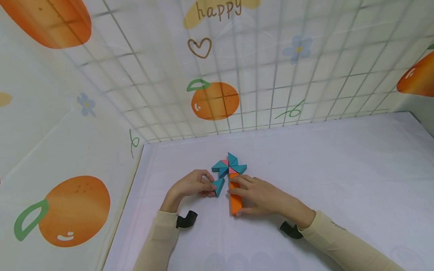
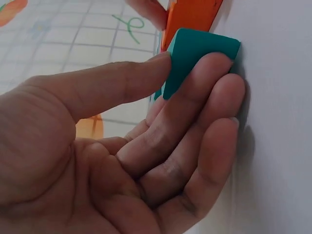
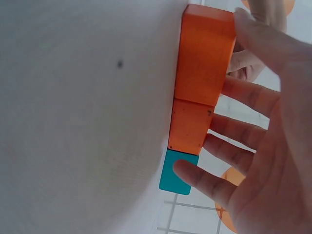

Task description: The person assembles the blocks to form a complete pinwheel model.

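My left hand [image 1: 192, 184] pinches a teal triangular block [image 1: 219, 187] between thumb and fingers, just left of the orange strip. In the left wrist view the teal block [image 2: 204, 43] is gripped by thumb and forefinger, close to the white surface. Two orange blocks [image 3: 204, 61] lie end to end. My right hand [image 1: 266, 195] rests against them with fairly straight, spread fingers, the thumb at the near end. Beyond the strip several teal triangular blocks [image 1: 233, 160] form a pinwheel shape with small pink pieces [image 1: 225, 162] among them.
A white-covered table [image 1: 322, 169] spreads out around the blocks. Behind it hangs a printed sheet [image 1: 261, 86] with grid lines and oranges, and a similar sheet [image 1: 74, 143] stands along the left edge. Black pieces [image 1: 187, 219] stick out by both wrists.
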A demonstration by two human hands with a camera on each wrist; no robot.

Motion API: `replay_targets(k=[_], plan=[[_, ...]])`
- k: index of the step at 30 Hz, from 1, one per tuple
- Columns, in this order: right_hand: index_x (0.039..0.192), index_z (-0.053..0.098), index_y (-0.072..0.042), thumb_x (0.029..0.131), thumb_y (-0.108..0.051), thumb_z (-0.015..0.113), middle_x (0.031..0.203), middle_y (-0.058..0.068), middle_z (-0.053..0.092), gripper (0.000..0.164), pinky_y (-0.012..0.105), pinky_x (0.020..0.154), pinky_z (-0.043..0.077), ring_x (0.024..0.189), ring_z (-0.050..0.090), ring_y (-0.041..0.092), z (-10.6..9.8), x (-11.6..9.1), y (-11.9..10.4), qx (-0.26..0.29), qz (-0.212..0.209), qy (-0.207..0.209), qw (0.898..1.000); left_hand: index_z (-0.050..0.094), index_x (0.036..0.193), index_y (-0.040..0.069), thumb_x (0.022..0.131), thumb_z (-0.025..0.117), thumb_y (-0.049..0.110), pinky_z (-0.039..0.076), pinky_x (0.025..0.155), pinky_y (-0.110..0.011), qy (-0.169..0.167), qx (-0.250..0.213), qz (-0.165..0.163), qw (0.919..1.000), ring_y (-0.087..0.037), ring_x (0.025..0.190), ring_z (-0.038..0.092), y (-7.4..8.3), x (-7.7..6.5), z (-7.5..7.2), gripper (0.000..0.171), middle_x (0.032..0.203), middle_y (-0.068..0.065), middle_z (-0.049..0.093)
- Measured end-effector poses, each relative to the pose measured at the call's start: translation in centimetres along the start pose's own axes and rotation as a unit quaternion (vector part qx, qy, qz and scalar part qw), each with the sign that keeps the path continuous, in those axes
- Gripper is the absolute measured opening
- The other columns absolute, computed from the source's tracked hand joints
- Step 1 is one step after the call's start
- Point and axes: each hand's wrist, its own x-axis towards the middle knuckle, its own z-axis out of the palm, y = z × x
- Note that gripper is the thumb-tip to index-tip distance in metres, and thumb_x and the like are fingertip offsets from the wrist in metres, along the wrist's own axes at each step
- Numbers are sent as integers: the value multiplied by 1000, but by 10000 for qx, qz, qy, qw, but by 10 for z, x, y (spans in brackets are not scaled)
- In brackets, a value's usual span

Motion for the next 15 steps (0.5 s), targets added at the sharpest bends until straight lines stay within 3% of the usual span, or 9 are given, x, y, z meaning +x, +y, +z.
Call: replay_targets(k=[8, 15], plan=[[131, 61, -21, 85, -63, 62, 143, 7, 46, 62, 41, 99, 50, 128, 47, 25, 1, 0, 0, 15, 31, -15, 10000, 53, 99, -2, 91, 69, 13, 60, 69, -40, 210, -147, 41, 9997, -31, 75, 73, 5, 2, 7, 24, 83, -20, 74], [132, 60, -22, 86, -63, 62, 143, 7, 46, 62, 42, 99, 50, 128, 47, 25, 0, -1, 0, 22, 17, -17, 10000, 55, 91, 1, 91, 69, 12, 58, 65, -32, 461, 16, 153, 9988, -23, 73, 73, 5, 6, 13, 18, 83, -16, 74]])
